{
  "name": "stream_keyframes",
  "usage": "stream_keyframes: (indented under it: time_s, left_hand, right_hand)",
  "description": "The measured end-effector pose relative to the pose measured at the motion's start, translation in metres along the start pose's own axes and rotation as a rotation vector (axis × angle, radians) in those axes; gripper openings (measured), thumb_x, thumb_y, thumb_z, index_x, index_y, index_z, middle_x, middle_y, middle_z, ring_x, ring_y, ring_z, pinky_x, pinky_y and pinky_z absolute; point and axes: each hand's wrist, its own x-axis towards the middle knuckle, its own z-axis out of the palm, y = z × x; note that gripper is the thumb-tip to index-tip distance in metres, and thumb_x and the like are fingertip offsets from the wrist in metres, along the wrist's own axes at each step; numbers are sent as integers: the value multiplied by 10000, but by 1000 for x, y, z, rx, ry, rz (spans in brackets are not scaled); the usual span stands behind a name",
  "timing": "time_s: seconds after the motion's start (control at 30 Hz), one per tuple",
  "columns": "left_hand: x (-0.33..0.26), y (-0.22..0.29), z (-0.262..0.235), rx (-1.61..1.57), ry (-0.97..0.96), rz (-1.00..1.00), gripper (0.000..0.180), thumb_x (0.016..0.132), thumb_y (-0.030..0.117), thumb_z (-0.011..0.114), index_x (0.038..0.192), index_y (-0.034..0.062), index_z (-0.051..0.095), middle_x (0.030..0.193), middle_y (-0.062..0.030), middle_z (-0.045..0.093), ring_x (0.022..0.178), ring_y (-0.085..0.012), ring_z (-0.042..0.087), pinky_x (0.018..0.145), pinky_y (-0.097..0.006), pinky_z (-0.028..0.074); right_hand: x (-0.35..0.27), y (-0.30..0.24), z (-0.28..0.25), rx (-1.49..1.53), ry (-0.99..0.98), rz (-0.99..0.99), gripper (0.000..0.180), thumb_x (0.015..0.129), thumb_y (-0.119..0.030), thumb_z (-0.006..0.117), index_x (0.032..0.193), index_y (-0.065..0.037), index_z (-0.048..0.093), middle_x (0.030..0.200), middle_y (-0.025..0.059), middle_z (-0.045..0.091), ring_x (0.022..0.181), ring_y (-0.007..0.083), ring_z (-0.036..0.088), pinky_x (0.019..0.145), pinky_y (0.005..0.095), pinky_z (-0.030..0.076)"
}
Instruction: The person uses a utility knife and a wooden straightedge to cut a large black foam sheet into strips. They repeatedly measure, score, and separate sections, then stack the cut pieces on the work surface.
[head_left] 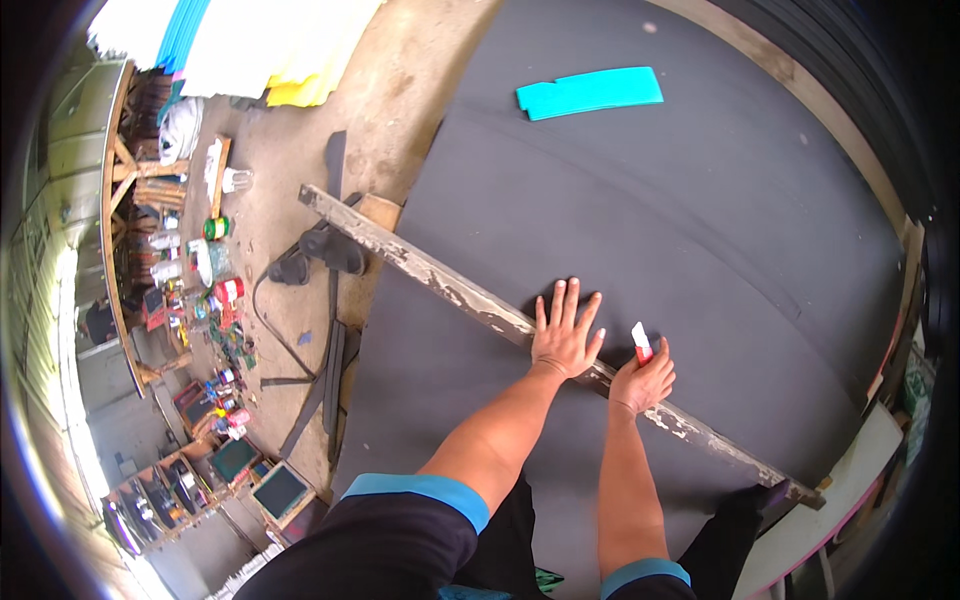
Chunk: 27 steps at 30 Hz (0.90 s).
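Observation:
A large dark grey sheet (640,230) is spread out beneath both hands. Across it runs a long straight bar (430,275) with worn, flaking paint, slanting from upper left to lower right. My left hand (566,335) presses flat on the bar, fingers spread and pointing away from me. Beside it, just to the right, my right hand (645,380) grips a red and white utility knife (642,343) over the bar's far edge. Whether its blade touches the sheet, I cannot tell. A dark-covered foot (757,497) rests at the bar's lower right end.
A turquoise piece (590,93) lies on the far part of the sheet. Dark strips (333,385) and black footwear (335,248) are on the concrete floor at left, near jars and tools. White and yellow sheets (305,60) are at upper left. A pale board (825,510) stands at lower right.

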Motion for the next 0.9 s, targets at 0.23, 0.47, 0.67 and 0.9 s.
stream_keyframes:
  time_s: [0.23,0.47,0.67,0.9]
  left_hand:
    - [16,-97,-30,-254,711,-311,636,1043,373,576,1527,-23,459,1596,-280,417,1536,-455,318,1235,-611,248]
    - [57,-409,-80,-1155,881,-1424,880,1076,701,222,1676,58,229,1696,-207,323,1560,-382,319,1277,-507,270]
    - [98,-369,-84,-1375,921,-1261,779,1106,641,212,1694,130,211,1730,-147,288,1534,-386,380,1256,-486,323]
    - [93,-375,-89,-979,826,-1476,854,1036,737,271,1664,159,311,1544,-256,528,1370,-494,532,1158,-565,423]
  right_hand:
    - [3,-11,-6,-37,-85,30,498,992,-204,656,1471,-211,522,1212,33,607,1178,269,567,973,439,419]
    - [1,-15,-5,-66,-109,31,467,1014,-235,648,1464,-218,524,1313,15,621,1256,261,566,1014,443,421]
    - [6,-3,-6,-126,-55,55,457,1026,-265,633,1464,-199,520,1363,22,622,1291,269,575,1024,457,431]
    - [9,-25,-3,43,-123,-45,324,996,-111,604,1315,-116,551,1255,122,658,1135,351,651,922,477,496]
